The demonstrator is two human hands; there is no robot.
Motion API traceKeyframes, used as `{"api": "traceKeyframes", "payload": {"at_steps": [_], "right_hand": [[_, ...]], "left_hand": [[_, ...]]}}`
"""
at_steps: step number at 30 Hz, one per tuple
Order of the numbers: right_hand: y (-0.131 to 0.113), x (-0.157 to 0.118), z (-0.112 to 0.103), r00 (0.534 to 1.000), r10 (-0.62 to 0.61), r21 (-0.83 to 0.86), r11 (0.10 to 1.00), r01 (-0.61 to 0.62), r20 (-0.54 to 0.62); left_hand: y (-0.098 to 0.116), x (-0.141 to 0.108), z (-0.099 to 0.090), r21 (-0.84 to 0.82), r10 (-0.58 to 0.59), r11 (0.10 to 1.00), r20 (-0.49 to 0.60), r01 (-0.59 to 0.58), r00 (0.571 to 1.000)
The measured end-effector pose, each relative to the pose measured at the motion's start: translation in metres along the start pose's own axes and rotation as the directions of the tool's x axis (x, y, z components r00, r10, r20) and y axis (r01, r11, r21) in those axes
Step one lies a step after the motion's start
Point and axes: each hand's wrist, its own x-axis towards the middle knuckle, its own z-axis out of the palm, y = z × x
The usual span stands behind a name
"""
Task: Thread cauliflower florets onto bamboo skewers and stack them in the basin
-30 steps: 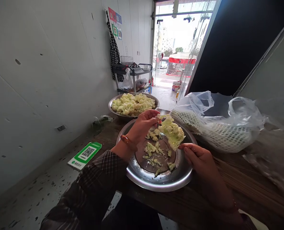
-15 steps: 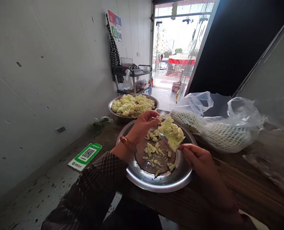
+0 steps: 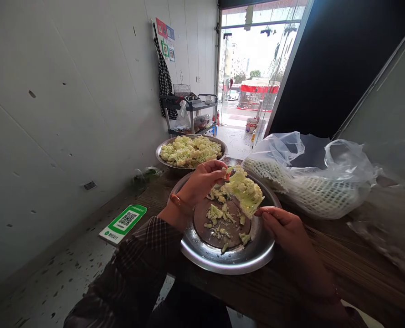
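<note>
Over a wide steel basin, my left hand is closed in a pinch on a small cauliflower floret. A row of pale cauliflower pieces hangs between my two hands, tilted down to the right. At its lower end the fingertips of my right hand are closed, apparently on the skewer under the cauliflower; the stick itself is hidden. Several loose floret bits lie on the basin's bottom.
Behind stands a second steel bowl heaped with cauliflower. To the right sit a clear plastic bag with net-wrapped contents and a bundle of thin sticks. A green QR-code sign lies at left. Farther back is a trolley.
The view has shifted slightly. Both hands keep their grips on the cauliflower in nearly the same place.
</note>
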Motion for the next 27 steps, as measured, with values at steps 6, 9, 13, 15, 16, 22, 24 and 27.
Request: {"api": "traceKeyframes", "payload": {"at_steps": [6, 9, 13, 15, 16, 22, 24, 27], "right_hand": [[-0.003, -0.001, 0.001, 1.0, -0.015, -0.027, 1.0, 0.014, -0.016], [-0.004, -0.003, 0.002, 0.999, -0.02, -0.038, 0.999, 0.019, -0.029], [-0.002, -0.003, 0.002, 0.999, -0.025, -0.052, 0.998, 0.023, -0.032], [0.0, -0.002, 0.001, 0.999, -0.026, -0.06, 0.998, 0.025, -0.025], [0.0, -0.002, 0.001, 0.999, -0.03, -0.065, 0.997, 0.028, -0.023], [-0.001, -0.002, 0.003, 0.997, -0.066, -0.119, 0.991, 0.062, -0.038], [-0.002, -0.002, 0.004, 0.996, -0.078, -0.146, 0.987, 0.07, -0.045], [-0.002, -0.001, 0.005, 0.995, -0.091, -0.164, 0.983, 0.083, -0.042]], "left_hand": [[0.001, -0.003, 0.002, -0.056, -0.022, 0.998, 0.025, 0.023, 0.999], [0.002, -0.004, 0.003, -0.047, -0.022, 0.999, 0.012, 0.022, 1.0], [0.002, -0.005, 0.005, 0.003, -0.002, 1.0, -0.017, 0.002, 1.0], [0.002, -0.006, 0.006, 0.028, 0.014, 1.0, -0.021, -0.014, 1.0], [0.002, -0.006, 0.007, 0.041, 0.022, 0.999, -0.023, -0.021, 0.999], [-0.004, -0.006, 0.007, 0.126, 0.07, 0.99, -0.016, -0.067, 0.997], [-0.008, -0.005, 0.007, 0.151, 0.083, 0.985, -0.011, -0.08, 0.997], [-0.011, -0.004, 0.007, 0.13, 0.067, 0.989, 0.007, -0.067, 0.998]]}}
